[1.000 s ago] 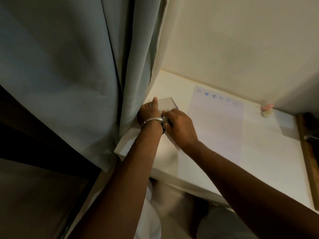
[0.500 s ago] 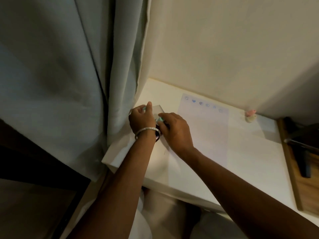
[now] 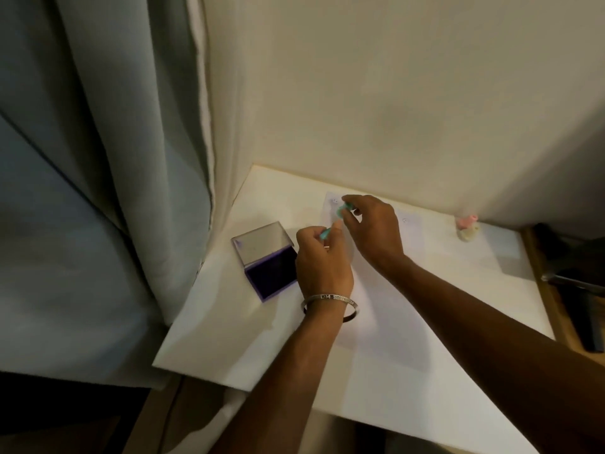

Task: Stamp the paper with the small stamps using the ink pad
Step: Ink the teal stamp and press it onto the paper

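The ink pad (image 3: 269, 276) lies open at the table's left, purple inside, its clear lid (image 3: 261, 241) tilted back. My left hand (image 3: 322, 260), with a metal bangle at the wrist, pinches a small teal stamp piece (image 3: 326, 233). Just beyond it my right hand (image 3: 373, 229) pinches a second teal piece (image 3: 344, 209) over the top of the paper (image 3: 386, 309). A few small blue stamp marks (image 3: 334, 201) run along the paper's top edge, partly hidden by my right hand.
The white table (image 3: 262, 339) stands against a cream wall. A grey curtain (image 3: 98, 175) hangs at the left, touching the table's edge. A pink and cream stamp (image 3: 468, 227) stands at the back right. A wooden ledge (image 3: 543, 290) with dark objects borders the right side.
Both hands have lifted away from the ink pad and moved right toward the paper, each now holding a teal piece. The ink pad is uncovered and open. The camera view has shifted right.
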